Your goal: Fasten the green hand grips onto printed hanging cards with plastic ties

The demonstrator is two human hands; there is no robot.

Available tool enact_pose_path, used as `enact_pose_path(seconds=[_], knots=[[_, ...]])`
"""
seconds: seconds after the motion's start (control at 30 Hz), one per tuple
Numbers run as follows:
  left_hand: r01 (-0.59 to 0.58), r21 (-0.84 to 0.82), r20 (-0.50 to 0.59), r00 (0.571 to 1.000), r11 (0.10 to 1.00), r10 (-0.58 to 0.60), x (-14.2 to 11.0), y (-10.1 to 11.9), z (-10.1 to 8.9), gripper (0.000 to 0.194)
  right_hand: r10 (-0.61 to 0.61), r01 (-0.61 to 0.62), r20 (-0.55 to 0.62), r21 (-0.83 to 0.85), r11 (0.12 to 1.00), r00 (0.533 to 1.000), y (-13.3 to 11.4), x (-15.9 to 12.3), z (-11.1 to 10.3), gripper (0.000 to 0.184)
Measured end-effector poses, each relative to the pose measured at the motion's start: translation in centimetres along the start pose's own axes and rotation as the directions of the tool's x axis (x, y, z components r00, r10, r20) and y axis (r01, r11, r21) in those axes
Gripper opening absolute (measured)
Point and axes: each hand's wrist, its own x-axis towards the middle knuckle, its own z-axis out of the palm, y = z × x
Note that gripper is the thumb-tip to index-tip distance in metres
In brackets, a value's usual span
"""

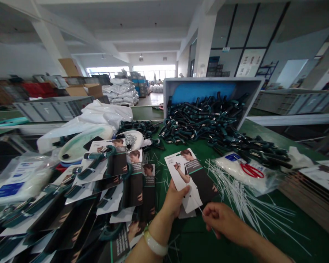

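Printed card [181,171]: one, part white, part dark, tilted above the workbench [192,241] near its near edge; printed face toward the person. A pale edge shows beneath; second card or not, cannot tell.
Left hand [173,200]: closed on the card's lower left edge, thumb on the front; probably gripped there to steady it while leaving the small holes uncovered.
Right hand [216,218]: fingers curled narrow around a thin white tie [200,209] at the card's lower edge; the pinch seems meant to guide so slim an item.
Loose ties [244,201]: fanned out just right of the card, presumably for short reach.
Tie bag [241,171]: clear plastic, beyond the loose ties, red loops on top.
Crate [208,79]: grey, on its side toward the far edge, mouth facing the person, likely so the dark green hand exercisers [200,120] spill within reach.
Carded exercisers [100,162]: overlapping in rows along the left side, perhaps to save space.
Bowl [139,137]: white, small metal parts inside, behind the rows.
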Motion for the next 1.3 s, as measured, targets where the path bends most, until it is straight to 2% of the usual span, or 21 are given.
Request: enact_pose_path(seconds=[0.23, 0.37, 0.4, 0.47, 0.53, 0.63, 0.73, 0.8, 0.9, 1.2, 1.3], knots=[[-0.124, 0.113, 0.037, 0.992, 0.986, 0.12, -0.4, -0.4, 0.6, 0.061, -0.002, 0.004, -0.026, 0.088, 0.996, 1.0, 0.1, 0.9, 0.3, 0.033], [-0.1, 0.082, 0.018, 0.995, 0.992, 0.099, -0.3, -0.6, 0.6, 0.054, 0.034, -0.042, 0.033, 0.267, 0.963, 0.999, -0.2, 0.6, -0.5, 0.036], [-0.073, 0.048, 0.02, 0.997, 0.996, 0.072, -0.3, -0.6, 0.5, 0.052, 0.023, -0.021, -0.002, 0.309, 0.951, 1.0, -0.4, 0.4, -0.7, 0.036], [-0.009, -0.043, 0.036, 0.999, 0.999, 0.01, -0.2, -0.7, 0.5, 0.053, -0.029, 0.083, -0.161, 0.343, 0.936, 0.987, -1.0, 0.3, -1.1, 0.035], [0.041, -0.133, 0.056, 0.998, 0.99, -0.034, -0.2, -0.8, 0.6, 0.059, -0.088, 0.201, -0.362, 0.287, 0.937, 0.928, -1.7, 0.6, -1.3, 0.035], [0.066, -0.225, 0.062, 0.997, 0.972, -0.053, -0.4, -0.6, 1.0, 0.065, -0.194, 0.303, -0.608, 0.08, 0.95, 0.77, -2.0, 1.6, -0.9, 0.032], [0.05, -0.261, 0.064, 0.997, 0.964, -0.034, -0.6, -0.3, 1.3, 0.066, -0.34, 0.336, -0.7, -0.151, 0.93, 0.628, -1.4, 2.8, -0.4, 0.027], [0.035, -0.268, 0.059, 0.998, 0.963, -0.02, -0.6, -0.2, 1.3, 0.065, -0.397, 0.34, -0.701, -0.229, 0.912, 0.592, -1.0, 3.4, -0.1, 0.025], [0.019, -0.269, 0.049, 0.999, 0.963, -0.006, -0.6, -0.1, 1.3, 0.062, -0.401, 0.347, -0.693, -0.227, 0.91, 0.599, -0.7, 3.7, 0.0, 0.024], [0.011, -0.299, 0.016, 1.0, 0.954, -0.007, -0.5, -0.4, 1.4, 0.063, -0.329, 0.4, -0.688, -0.062, 0.915, 0.647, -0.5, 4.2, 0.0, 0.028], [0.011, -0.285, 0.03, 1.0, 0.958, -0.002, -0.8, -0.1, 1.4, 0.06, -0.258, 0.374, -0.683, 0.024, 0.927, 0.683, -0.1, 4.9, 0.0, 0.029]])
